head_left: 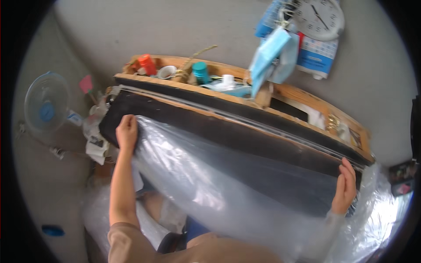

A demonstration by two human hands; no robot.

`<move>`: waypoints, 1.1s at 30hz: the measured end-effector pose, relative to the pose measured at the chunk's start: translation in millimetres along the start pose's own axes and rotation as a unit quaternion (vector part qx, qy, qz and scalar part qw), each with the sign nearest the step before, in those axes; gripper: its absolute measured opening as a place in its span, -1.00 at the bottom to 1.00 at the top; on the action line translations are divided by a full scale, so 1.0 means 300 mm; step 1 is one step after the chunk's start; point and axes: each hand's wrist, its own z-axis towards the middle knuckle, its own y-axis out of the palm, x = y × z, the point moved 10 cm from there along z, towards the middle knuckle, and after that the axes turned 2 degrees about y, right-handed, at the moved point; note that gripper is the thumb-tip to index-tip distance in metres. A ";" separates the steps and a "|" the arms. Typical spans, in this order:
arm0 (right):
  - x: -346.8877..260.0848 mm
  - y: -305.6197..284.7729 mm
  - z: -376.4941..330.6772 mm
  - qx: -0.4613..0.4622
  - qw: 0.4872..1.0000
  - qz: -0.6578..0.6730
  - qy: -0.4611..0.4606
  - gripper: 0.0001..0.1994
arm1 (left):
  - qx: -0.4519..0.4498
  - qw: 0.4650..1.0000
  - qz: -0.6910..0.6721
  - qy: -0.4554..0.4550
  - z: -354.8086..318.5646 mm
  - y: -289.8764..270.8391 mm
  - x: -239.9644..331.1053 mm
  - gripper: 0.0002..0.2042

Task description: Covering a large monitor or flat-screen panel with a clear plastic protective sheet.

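A large sheet of clear plastic film [188,175] stretches across the front of a long black-topped work surface [201,125]. At the film's upper left corner, my left hand [127,131] is closed in a fist, pinching the edge. My right hand [345,186] is at the right end of the black surface, fingers stretched upward and thumb apart. The right forearm looks hazy, as if seen through the film. Whether the right palm touches the film or the surface, I cannot tell.
Behind the black surface runs a wooden tray [289,94] with an orange-red bottle [147,65], a teal-capped container [200,72] and cord. Blue face masks [272,55] hang below a round clock [319,18]. More crumpled film [372,210] lies right; a translucent fan-like disc [47,103] stands left.
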 end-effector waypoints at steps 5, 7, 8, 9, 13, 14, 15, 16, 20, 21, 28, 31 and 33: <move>-0.494 0.652 0.044 -0.006 0.984 0.175 -0.043 -0.72 | 0.048 0.989 0.068 0.124 0.512 -0.307 0.040 -0.86; -0.645 0.937 -0.062 -0.176 0.955 0.204 -0.126 -0.79 | 0.049 0.986 0.095 0.129 0.530 -0.372 0.067 -0.86; -0.705 1.045 -0.173 -0.229 0.926 0.179 -0.239 -0.82 | 0.044 0.988 0.089 0.122 0.529 -0.382 0.078 -0.86; -0.743 1.034 -0.151 -0.228 0.923 0.185 -0.249 -0.82 | 0.057 0.983 0.108 0.138 0.528 -0.412 0.072 -0.86; -0.880 0.727 -0.073 0.037 0.956 0.085 -0.278 -0.94 | 0.056 0.984 0.105 0.133 0.563 -0.448 0.072 -0.86; -0.982 0.808 -0.170 -0.060 0.912 0.123 -0.387 -0.92 | 0.053 0.985 0.102 0.130 0.563 -0.449 0.065 -0.85; -1.037 0.892 -0.291 -0.154 0.845 0.157 -0.487 -0.90 | 0.052 0.985 0.097 0.132 0.568 -0.449 0.073 -0.85; -0.984 1.107 -0.446 -0.296 0.825 0.105 -0.469 -0.90 | 0.048 0.987 0.086 0.129 0.569 -0.451 0.083 -0.85; -0.967 0.932 -0.218 -0.260 0.799 0.433 -0.326 -0.89 | 0.065 0.986 0.071 0.139 0.580 -0.463 0.058 -0.85; -0.858 0.900 -0.109 -0.198 0.874 0.410 -0.169 -0.85 | 0.051 0.981 0.033 0.184 0.570 -0.404 0.150 -0.85; -0.849 1.040 -0.051 -0.286 0.825 0.468 -0.140 -0.72 | 0.040 0.979 0.103 0.169 0.629 -0.439 -0.070 -0.76; -0.679 0.800 -0.314 -0.537 0.630 0.557 -0.065 -0.76 | -0.012 0.970 0.140 0.199 0.656 -0.453 -0.115 -0.74; -0.391 0.713 -0.440 -0.515 0.654 0.553 -0.026 -0.72 | -0.003 0.964 0.183 0.191 0.659 -0.538 -0.168 -0.72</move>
